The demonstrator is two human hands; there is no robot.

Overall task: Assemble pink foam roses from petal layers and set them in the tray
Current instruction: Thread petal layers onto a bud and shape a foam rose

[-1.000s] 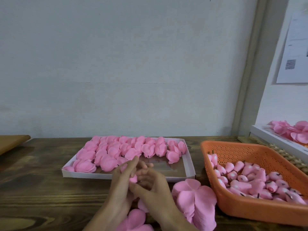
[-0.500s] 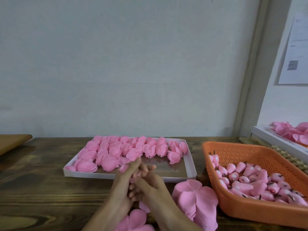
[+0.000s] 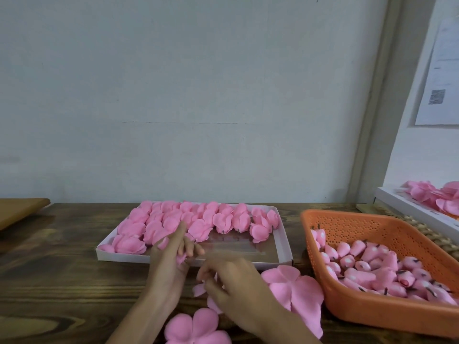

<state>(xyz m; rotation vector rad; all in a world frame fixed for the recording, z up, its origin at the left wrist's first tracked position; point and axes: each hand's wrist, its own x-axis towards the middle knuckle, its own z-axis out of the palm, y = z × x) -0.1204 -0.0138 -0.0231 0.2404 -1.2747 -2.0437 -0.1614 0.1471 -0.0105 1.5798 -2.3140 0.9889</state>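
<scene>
The left hand (image 3: pixel 171 266) stands upright at the near edge of the white tray (image 3: pixel 124 255), its fingers pinching a small pink bud (image 3: pixel 181 258). The right hand (image 3: pixel 236 284) is palm down over the wooden table (image 3: pixel 62 269), fingers curled on a petal layer (image 3: pixel 200 289) (somewhat blurred). Finished roses (image 3: pixel 198 219) fill the far half of the tray.

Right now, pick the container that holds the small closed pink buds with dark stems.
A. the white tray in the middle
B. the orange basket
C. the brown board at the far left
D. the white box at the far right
B: the orange basket on the right is filled with the small buds, while the white tray holds opened roses.
</scene>
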